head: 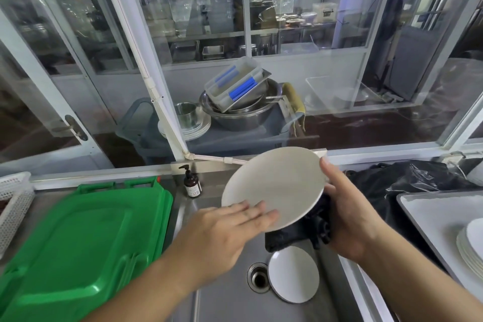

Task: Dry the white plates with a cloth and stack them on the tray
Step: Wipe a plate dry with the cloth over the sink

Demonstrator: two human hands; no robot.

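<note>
White plate held tilted above sink, between both hands. Left hand: fingers straight, flat on plate face at its 7 o'clock edge; nothing gripped. Right hand at plate's 3 o'clock: thumb on rim, fingers curled behind, grip closed on plate and on black cloth bunched under plate at 5 o'clock. Second white plate lies in sink beside drain. Plate stack on tray, 3 o'clock, well apart from hands.
</note>
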